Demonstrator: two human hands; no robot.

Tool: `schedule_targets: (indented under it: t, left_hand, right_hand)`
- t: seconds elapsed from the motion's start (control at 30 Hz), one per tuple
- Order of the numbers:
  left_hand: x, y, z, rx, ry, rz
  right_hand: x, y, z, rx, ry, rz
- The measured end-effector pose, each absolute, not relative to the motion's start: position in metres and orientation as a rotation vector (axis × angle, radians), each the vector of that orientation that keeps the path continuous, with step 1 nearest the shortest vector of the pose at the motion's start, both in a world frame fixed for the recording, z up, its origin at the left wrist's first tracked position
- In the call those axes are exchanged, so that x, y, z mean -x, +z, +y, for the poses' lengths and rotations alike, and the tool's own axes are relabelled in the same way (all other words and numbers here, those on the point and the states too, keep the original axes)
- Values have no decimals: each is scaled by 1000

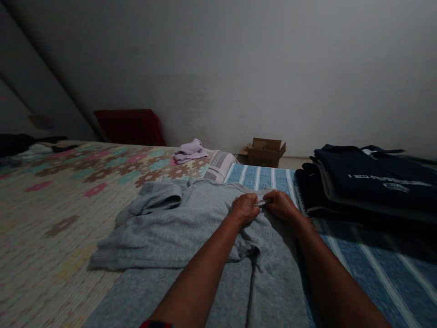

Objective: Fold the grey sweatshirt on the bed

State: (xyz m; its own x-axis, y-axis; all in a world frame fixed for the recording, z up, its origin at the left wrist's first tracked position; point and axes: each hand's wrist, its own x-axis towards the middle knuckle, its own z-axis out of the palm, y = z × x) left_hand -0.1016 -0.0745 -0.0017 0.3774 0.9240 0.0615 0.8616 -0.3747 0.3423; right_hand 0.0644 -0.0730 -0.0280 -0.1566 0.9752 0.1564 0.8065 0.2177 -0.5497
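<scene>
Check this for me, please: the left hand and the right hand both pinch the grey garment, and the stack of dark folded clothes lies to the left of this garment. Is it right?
Not quite: in the head view, the stack of dark folded clothes lies to the right of the grey garment. The left hand and the right hand do both pinch the garment.

Dim, soft light; dark corners, stretched edges, deep shadow beneath the navy clothes (372,175)
</scene>
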Motion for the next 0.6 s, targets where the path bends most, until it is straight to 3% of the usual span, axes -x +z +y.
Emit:
schedule_targets:
  t: [0.6]
  left_hand:
    - [93, 10, -77, -2455, 290, 1622]
  right_hand:
    - [-62, -21, -77, 1690, 426, -2000]
